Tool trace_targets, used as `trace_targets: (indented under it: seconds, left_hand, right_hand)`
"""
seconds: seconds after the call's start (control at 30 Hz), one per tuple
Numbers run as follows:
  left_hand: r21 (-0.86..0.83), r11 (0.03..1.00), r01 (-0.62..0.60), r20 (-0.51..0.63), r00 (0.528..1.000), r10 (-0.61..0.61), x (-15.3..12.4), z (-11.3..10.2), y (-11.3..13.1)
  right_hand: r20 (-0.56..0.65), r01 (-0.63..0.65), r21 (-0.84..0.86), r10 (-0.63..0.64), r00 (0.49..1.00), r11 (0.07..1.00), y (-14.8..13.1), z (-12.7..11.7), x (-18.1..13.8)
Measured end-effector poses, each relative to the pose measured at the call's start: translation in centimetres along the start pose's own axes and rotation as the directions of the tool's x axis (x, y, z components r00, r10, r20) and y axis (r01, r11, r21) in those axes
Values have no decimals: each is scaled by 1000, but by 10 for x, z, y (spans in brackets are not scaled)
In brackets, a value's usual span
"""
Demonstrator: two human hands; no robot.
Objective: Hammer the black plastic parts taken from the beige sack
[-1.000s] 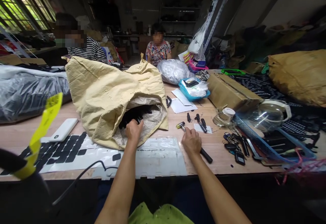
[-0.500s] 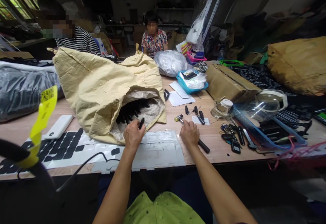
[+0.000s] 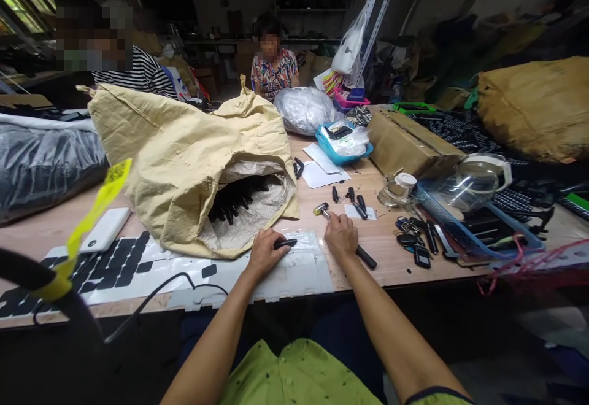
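My left hand [image 3: 264, 253] pinches a small black plastic piece [image 3: 285, 243] over a clear plastic sheet [image 3: 299, 270] at the table's front. My right hand [image 3: 341, 235] is wrapped round the handle of a small hammer [image 3: 361, 253], whose metal head [image 3: 321, 209] lies on the wood. Left of both hands a tan sack [image 3: 184, 153] lies on its side. Its open mouth shows several more black pieces [image 3: 234, 199].
A white sheet of black pads [image 3: 115, 267], a white power bank [image 3: 104, 229] and a black cable [image 3: 156, 300] lie left. Screwdrivers [image 3: 356, 201], keys [image 3: 414, 242], a blue tray [image 3: 483, 233], a cardboard box [image 3: 409, 144] sit right. Two people sit across the table.
My left hand drew a black piece out of the sack's mouth and carried it right, down onto the clear sheet. My right hand stayed on the hammer.
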State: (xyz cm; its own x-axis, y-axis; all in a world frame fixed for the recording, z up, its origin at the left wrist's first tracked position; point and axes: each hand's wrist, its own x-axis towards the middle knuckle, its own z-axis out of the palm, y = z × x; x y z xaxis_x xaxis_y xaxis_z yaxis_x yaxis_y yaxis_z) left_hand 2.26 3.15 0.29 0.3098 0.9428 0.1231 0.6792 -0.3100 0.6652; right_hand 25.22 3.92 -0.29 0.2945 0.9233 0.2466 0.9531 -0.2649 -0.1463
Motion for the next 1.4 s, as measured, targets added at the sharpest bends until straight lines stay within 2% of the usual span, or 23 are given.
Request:
trace_targets:
  seconds: [0.1, 0.17, 0.3, 0.43, 0.53, 0.67, 0.8, 0.93, 1.07, 1.2, 1.3, 1.4]
  left_hand:
    - [-15, 1000, 27, 6, 1000, -27, 1, -1, 3]
    - [-20, 999, 50, 4, 999, -49, 1, -1, 5]
    - [-33, 996, 81, 4, 997, -81, 2, 0, 7]
    - [-50, 995, 92, -4, 996, -92, 2, 2, 6]
    - [-54, 994, 95, -16, 995, -96, 3, 2, 6]
    - [-49, 995, 91, -16, 996, -92, 4, 3, 6]
    - [-55, 994, 95, -29, 995, -97, 4, 4, 7]
    - [-79, 993, 90, -38, 995, -93, 4, 5, 8]
    - [-85, 992, 91, -34, 995, -94, 3, 7, 6]
    - [-91, 993, 73, -29, 997, -76, 3, 10, 2]
    - [-97, 992, 82, -26, 996, -85, 3, 12, 2]
    - [-98, 991, 88, -26, 996, -91, 2, 13, 1]
  right_hand:
    - [58, -34, 136, 27, 998, 990, 3, -9, 0]
    - [37, -18, 292, 8, 999, 956, 4, -14, -7]
    - [-42, 157, 585, -164, 986, 796, -6, -20, -41]
    - [-55, 269, 660, -312, 949, 701, -25, -25, -75]
    - [-71, 307, 653, -348, 935, 692, -35, -27, -87]
    - [-79, 338, 598, -366, 927, 727, -40, -25, -89]
    - [-36, 302, 572, -345, 938, 763, -39, -28, -87]
    - [-55, 275, 599, -305, 951, 752, -34, -32, -88]
    - [-39, 255, 595, -289, 957, 762, -28, -23, -87]
    - [-87, 199, 521, -180, 980, 830, -13, -9, -61]
    - [-89, 133, 370, -107, 990, 920, 2, 1, -29]
    - [-76, 99, 193, -86, 993, 976, 12, 11, -5]
